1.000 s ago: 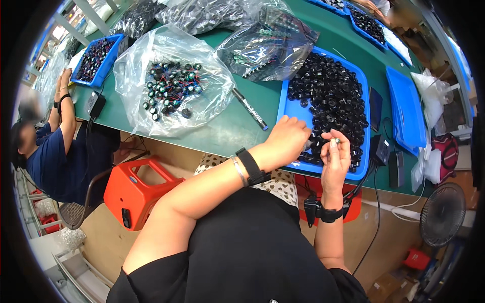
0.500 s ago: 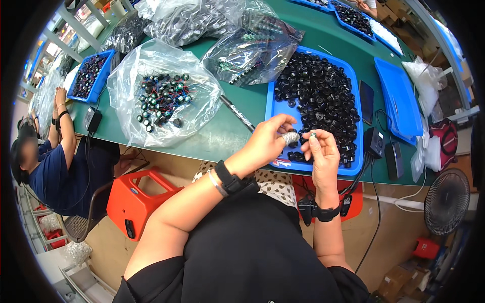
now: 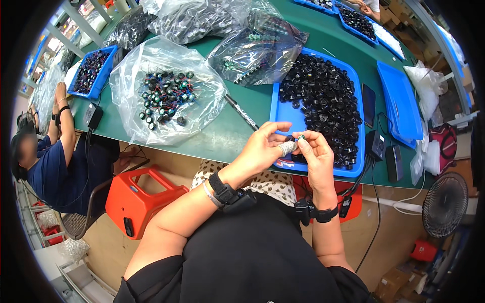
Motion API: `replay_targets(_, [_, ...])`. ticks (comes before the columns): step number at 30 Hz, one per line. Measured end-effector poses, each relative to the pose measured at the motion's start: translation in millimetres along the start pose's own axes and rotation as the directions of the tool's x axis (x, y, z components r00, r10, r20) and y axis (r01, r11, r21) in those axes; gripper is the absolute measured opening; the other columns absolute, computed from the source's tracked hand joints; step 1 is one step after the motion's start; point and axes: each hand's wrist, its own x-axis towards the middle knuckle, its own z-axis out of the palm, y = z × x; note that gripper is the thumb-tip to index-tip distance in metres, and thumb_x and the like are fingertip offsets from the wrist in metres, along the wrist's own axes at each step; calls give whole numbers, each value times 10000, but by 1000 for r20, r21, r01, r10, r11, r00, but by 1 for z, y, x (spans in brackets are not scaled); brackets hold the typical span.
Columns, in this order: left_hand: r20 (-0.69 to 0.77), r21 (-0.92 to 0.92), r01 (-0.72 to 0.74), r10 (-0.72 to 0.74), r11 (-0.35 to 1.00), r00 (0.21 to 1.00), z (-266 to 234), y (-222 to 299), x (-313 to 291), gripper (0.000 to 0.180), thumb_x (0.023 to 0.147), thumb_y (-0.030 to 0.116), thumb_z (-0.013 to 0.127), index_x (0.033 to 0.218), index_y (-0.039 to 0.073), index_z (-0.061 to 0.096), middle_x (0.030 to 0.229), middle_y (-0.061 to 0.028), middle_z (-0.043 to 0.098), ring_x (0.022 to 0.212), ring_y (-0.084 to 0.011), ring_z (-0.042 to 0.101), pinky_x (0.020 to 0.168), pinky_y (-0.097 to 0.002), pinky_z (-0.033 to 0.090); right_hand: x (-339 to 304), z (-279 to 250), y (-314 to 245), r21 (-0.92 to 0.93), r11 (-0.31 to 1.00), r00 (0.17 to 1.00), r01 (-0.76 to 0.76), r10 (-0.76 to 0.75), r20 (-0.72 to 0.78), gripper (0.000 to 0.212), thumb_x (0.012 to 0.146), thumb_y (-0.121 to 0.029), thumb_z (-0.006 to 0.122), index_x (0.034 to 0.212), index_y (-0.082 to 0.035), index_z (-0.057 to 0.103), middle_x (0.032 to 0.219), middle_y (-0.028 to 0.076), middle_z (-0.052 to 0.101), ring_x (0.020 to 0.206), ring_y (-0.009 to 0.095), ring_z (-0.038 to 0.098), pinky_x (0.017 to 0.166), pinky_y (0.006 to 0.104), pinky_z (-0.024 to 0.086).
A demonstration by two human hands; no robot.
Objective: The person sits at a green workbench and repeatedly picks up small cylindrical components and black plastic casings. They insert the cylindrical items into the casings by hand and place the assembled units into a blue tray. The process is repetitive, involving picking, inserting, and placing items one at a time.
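Note:
My left hand (image 3: 260, 150) is closed in a pinch on a small black round part (image 3: 289, 139), mostly covered by the fingers. A pale grey wrap (image 3: 288, 147) covers one of its digits. Close against it, my right hand (image 3: 319, 157) pinches a tiny part with a greenish face (image 3: 301, 137), whose exact kind I cannot make out. Both hands are over the near edge of a blue tray (image 3: 290, 118) heaped with black round caps (image 3: 328, 96). A black marker pen (image 3: 241, 112) lies left of the tray.
Round wired components (image 3: 166, 98) lie on a clear plastic bag (image 3: 129, 83) at left. Filled bags (image 3: 257, 48) stand behind. Stacked blue trays (image 3: 399, 101), a dark phone (image 3: 368, 103) and black boxes (image 3: 375, 144) are at right. A co-worker (image 3: 55, 156) sits at left.
My right hand has moved left and the hands are now closer together, bringing the greenish part beside the black one. The whole view has shifted slightly.

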Motion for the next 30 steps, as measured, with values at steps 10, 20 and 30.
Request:
replay_targets(10, [22,196,-40,36,980,999,-8,-6,-3,294,864,17,663,1140,-11,567,858,-10,617,851,-87,619,738,-224,522,-4,-6,-5,-151,986,998,-68,68,-3,175,911,-68,626,1071,-7,662,936,0,611,787,61,537,704,195,451])
replay_targets(20, [61,203,-36,24,978,998,-10,-2,-7,392,874,-4,622,1261,8,560,899,-29,625,809,-80,595,746,-238,519,-5,-6,-8,-185,982,998,-24,35,59,128,917,-53,611,1030,0,637,921,-17,588,802,44,520,729,204,449])
replay_targets(30, [76,291,-103,84,951,994,-5,3,-11,367,863,-11,615,1229,-5,592,1010,-56,546,865,-91,553,769,-241,495,0,-6,-3,-174,982,993,-78,92,74,152,887,-44,648,1012,10,580,901,5,588,802,49,535,707,196,465])
